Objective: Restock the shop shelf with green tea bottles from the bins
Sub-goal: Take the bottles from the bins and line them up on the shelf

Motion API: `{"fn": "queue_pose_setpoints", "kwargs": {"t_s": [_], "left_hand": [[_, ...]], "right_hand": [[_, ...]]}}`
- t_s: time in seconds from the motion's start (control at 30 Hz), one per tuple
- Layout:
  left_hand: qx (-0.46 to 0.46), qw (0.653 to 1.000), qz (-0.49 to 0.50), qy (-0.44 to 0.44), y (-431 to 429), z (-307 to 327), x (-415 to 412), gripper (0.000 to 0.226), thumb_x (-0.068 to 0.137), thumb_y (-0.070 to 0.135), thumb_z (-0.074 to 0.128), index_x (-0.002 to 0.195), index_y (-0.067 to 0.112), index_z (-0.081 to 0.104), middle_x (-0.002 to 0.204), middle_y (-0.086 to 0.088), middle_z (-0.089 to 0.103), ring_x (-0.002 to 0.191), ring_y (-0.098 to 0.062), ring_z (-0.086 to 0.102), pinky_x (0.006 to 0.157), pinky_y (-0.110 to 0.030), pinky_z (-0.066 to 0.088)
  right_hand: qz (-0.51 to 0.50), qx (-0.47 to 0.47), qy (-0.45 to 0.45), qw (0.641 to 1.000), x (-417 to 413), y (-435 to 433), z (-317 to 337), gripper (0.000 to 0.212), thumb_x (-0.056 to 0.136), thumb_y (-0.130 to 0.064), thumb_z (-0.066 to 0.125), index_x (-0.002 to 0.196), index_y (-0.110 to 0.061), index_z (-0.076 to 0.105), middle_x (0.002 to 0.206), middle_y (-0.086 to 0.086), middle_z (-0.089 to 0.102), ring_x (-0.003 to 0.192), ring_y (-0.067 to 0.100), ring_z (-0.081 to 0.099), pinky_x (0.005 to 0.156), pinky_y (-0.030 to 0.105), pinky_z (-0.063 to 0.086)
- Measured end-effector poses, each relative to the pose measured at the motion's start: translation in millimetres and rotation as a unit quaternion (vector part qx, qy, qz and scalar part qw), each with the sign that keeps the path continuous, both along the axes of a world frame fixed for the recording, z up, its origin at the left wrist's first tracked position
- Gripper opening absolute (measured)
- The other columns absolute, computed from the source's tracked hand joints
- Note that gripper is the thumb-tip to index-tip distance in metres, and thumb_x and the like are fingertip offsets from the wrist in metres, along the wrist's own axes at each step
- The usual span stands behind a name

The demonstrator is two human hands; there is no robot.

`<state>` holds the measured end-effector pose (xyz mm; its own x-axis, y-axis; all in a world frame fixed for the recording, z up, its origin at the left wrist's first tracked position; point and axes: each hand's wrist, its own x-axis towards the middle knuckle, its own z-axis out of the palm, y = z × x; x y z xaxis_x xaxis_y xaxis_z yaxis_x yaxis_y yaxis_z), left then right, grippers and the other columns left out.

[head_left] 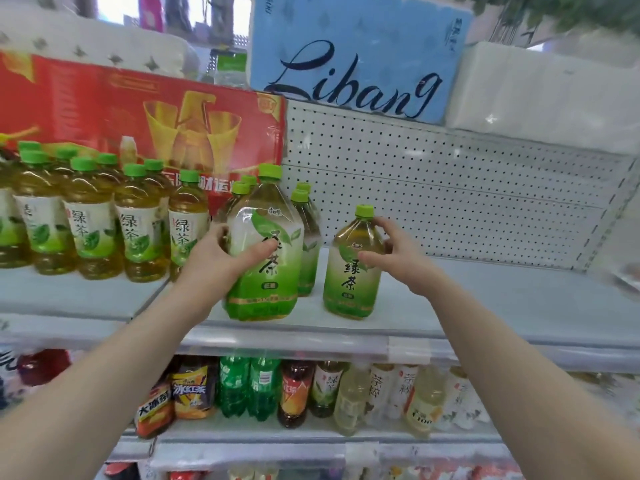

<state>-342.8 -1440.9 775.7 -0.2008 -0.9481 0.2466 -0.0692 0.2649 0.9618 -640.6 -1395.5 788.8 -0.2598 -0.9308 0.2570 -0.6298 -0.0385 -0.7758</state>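
Note:
Two big green tea bottles with green caps stand upright on the white shelf (485, 306). My left hand (221, 258) grips the larger-looking bottle (266, 278) at the shelf's front edge, thumb across its label. My right hand (394, 251) holds the second bottle (353, 282) around its shoulder, a little to the right. Behind the left bottle stand more green tea bottles (306, 244). A row of smaller green tea bottles (93, 223) fills the shelf section on the left.
A white pegboard back panel (450, 188) rises behind the bare right part of the shelf. A red gift carton (138, 109) stands behind the left bottles. Blue tissue pack (356, 57) sits above. Mixed drink bottles (311, 389) line the lower shelf.

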Motion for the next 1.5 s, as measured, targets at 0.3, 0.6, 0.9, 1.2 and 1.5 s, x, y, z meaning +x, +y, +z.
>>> {"fn": "queue_pose_setpoints", "kwargs": {"t_s": [0.3, 0.6, 0.9, 1.2, 1.5], "left_hand": [[0.003, 1.000, 0.002, -0.002, -11, -10, -16, 0.115, 0.029, 0.080, 0.079, 0.127, 0.026, 0.053, 0.114, 0.005, 0.068, 0.105, -0.021, 0.065, 0.092, -0.048, 0.053], [0.008, 1.000, 0.006, -0.022, -16, -23, -31, 0.124, 0.033, 0.085, 0.078, 0.138, 0.027, 0.045, 0.130, 0.002, 0.061, 0.116, -0.024, 0.059, 0.097, -0.050, 0.050], [-0.016, 0.998, -0.015, -0.058, 0, -20, -75, 0.102, 0.049, 0.074, 0.079, 0.134, 0.028, 0.043, 0.128, 0.013, 0.053, 0.118, -0.015, 0.052, 0.098, -0.042, 0.048], [-0.094, 0.963, -0.161, -0.195, 1, -4, -91, 0.079, 0.064, 0.057, 0.081, 0.130, 0.041, 0.041, 0.117, 0.029, 0.051, 0.102, 0.012, 0.049, 0.082, -0.015, 0.043], [-0.383, 0.780, 0.076, -0.489, -56, 2, -69, 0.067, 0.090, 0.043, 0.062, 0.149, 0.033, 0.032, 0.158, -0.002, 0.023, 0.145, -0.024, 0.019, 0.110, -0.040, 0.037]], "right_hand": [[-0.025, 0.023, 0.073, 0.997, -17, -35, 1, 0.072, 0.093, -0.029, 0.067, 0.153, -0.035, 0.028, 0.128, -0.004, 0.057, 0.113, 0.017, 0.054, 0.095, 0.032, 0.044], [-0.076, 0.052, 0.177, 0.980, -17, -68, 4, 0.070, 0.098, -0.032, 0.057, 0.156, -0.027, 0.018, 0.146, 0.004, 0.049, 0.126, 0.027, 0.051, 0.102, 0.040, 0.043], [-0.009, -0.002, 0.123, 0.992, 63, 1, 39, 0.079, 0.077, -0.082, 0.048, 0.137, -0.030, 0.044, 0.120, -0.009, 0.061, 0.108, 0.015, 0.059, 0.088, 0.036, 0.049], [-0.095, 0.027, 0.120, 0.988, 54, 12, 41, 0.078, 0.060, -0.070, 0.073, 0.118, -0.026, 0.048, 0.106, -0.007, 0.063, 0.101, 0.017, 0.060, 0.084, 0.038, 0.054], [-0.160, 0.014, 0.196, 0.967, 36, -1, 13, 0.078, 0.067, -0.063, 0.071, 0.127, -0.026, 0.038, 0.115, 0.003, 0.052, 0.109, 0.027, 0.053, 0.087, 0.038, 0.048]]}}
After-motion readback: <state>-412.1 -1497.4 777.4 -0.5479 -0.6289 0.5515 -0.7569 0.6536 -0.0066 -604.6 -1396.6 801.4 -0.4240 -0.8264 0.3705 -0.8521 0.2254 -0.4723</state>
